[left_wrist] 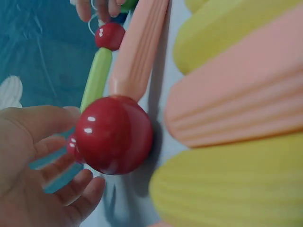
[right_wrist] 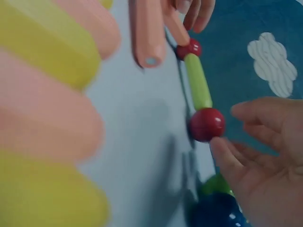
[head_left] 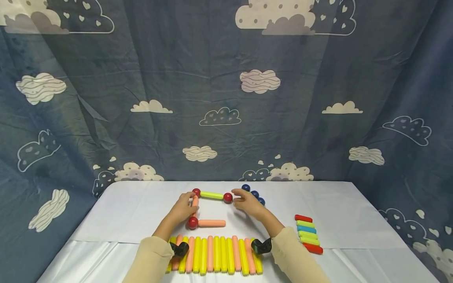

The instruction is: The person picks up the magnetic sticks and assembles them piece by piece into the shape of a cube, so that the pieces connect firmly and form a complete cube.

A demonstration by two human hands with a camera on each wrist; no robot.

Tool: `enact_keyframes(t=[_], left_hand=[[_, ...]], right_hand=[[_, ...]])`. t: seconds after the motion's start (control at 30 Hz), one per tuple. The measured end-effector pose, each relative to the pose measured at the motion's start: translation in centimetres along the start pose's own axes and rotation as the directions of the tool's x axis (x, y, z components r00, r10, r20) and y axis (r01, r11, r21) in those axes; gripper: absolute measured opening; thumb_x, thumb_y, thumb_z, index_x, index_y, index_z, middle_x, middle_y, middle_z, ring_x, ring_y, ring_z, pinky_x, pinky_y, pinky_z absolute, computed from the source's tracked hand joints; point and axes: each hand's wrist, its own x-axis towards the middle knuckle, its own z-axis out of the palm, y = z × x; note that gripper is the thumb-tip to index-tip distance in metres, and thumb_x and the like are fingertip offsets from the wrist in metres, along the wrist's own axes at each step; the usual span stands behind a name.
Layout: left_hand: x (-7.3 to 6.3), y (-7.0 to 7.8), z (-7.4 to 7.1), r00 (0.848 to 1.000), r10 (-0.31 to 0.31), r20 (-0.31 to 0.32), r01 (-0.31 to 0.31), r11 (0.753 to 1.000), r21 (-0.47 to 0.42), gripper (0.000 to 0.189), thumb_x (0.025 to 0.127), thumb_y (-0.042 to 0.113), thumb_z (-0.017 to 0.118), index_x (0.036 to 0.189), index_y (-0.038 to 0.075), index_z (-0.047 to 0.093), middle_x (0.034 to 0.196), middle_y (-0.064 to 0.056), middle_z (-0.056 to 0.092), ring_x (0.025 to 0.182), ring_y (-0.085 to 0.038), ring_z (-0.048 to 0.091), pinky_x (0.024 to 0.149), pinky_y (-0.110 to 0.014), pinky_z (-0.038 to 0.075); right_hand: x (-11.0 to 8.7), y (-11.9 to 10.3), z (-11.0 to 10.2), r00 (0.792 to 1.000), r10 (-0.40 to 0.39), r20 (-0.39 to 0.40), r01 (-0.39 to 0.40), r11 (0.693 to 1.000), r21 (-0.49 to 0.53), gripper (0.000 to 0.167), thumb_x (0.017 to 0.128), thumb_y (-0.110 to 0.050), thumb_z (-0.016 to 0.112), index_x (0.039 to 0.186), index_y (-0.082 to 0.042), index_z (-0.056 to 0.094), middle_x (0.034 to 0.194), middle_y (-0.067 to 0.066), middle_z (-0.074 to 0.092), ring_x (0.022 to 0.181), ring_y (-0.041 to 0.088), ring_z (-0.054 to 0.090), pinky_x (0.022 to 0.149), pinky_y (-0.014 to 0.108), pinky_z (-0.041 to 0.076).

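On tbl (head_left: 116, 212), shiny red balls (head_left: 192, 223), pink/grn rods (head_left: 211, 223)

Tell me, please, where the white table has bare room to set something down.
Bare cloth lies left of the left hand and right of the short sticks; it is crowded along the near row of long sticks.

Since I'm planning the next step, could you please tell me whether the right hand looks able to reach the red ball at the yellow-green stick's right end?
Yes, most likely: the right hand, seemingly empty, is right beside that red ball, with nothing visible standing between them.
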Motion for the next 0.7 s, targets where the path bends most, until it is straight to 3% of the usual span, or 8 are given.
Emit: enact_keyframes(t=[0.1,0.2,0.3,0.47,0.53,0.7], left_hand=[[-0.7,0.2,-0.2,0.996,0.092,0.022,-0.092,0.995,0.031,0.043,0.08,0.014,0.067,0.12,0.007,0.053,0.128,-0.017,0.041,0.113,-0.036,0.04,0.094,-0.052,0.032],[-1.4,0.2,-0.2,0.98,0.18,0.085,-0.187,0.979,0.078,0.039,0.078,0.019,0.071,0.114,0.013,0.058,0.13,-0.014,0.041,0.112,-0.036,0.036,0.091,-0.054,0.031],[-1.8,0.2,-0.1,0.956,0.253,0.149,-0.273,0.954,0.128,0.035,0.074,0.024,0.074,0.106,0.015,0.063,0.125,-0.008,0.048,0.111,-0.034,0.036,0.089,-0.054,0.029],[-2.0,0.1,0.3,0.911,0.36,0.2,-0.397,0.898,0.191,0.028,0.071,0.025,0.077,0.095,0.017,0.067,0.11,0.001,0.056,0.111,-0.029,0.04,0.085,-0.055,0.028],[-2.0,0.1,0.4,0.903,0.364,0.227,-0.405,0.898,0.173,0.026,0.071,0.021,0.077,0.095,0.017,0.067,0.108,0.0,0.058,0.107,-0.027,0.045,0.086,-0.053,0.031],[-2.0,0.0,0.7,0.905,0.295,0.306,-0.327,0.943,0.06,0.021,0.074,0.01,0.073,0.093,0.018,0.068,0.088,0.005,0.061,0.076,-0.015,0.051,0.071,-0.034,0.043]], right_hand=[[0.1,0.1,-0.9,0.993,-0.054,-0.105,0.044,0.994,-0.098,0.035,0.082,0.002,0.061,0.116,0.0,0.054,0.116,0.019,0.054,0.099,0.029,0.054,0.082,0.037,0.046],[0.3,0.7,-1.7,0.979,-0.084,-0.183,0.045,0.977,-0.206,0.03,0.08,-0.001,0.065,0.109,-0.003,0.059,0.107,0.012,0.059,0.094,0.026,0.055,0.083,0.039,0.044],[0.5,1.5,-2.2,0.978,-0.072,-0.195,0.013,0.957,-0.289,0.03,0.079,-0.003,0.067,0.108,-0.004,0.061,0.104,0.009,0.06,0.094,0.024,0.054,0.084,0.04,0.043],[0.8,2.4,-2.4,0.981,-0.041,-0.187,-0.036,0.92,-0.391,0.028,0.08,-0.005,0.067,0.107,-0.005,0.062,0.101,0.009,0.059,0.09,0.022,0.053,0.081,0.039,0.044],[0.9,2.5,-2.4,0.981,-0.035,-0.19,-0.048,0.908,-0.416,0.027,0.08,-0.005,0.067,0.107,-0.006,0.063,0.098,0.008,0.059,0.085,0.021,0.052,0.077,0.037,0.045],[1.2,2.5,-2.3,0.981,-0.029,-0.193,-0.065,0.883,-0.464,0.029,0.079,-0.007,0.068,0.107,-0.005,0.063,0.094,0.007,0.058,0.079,0.018,0.051,0.073,0.034,0.045]])
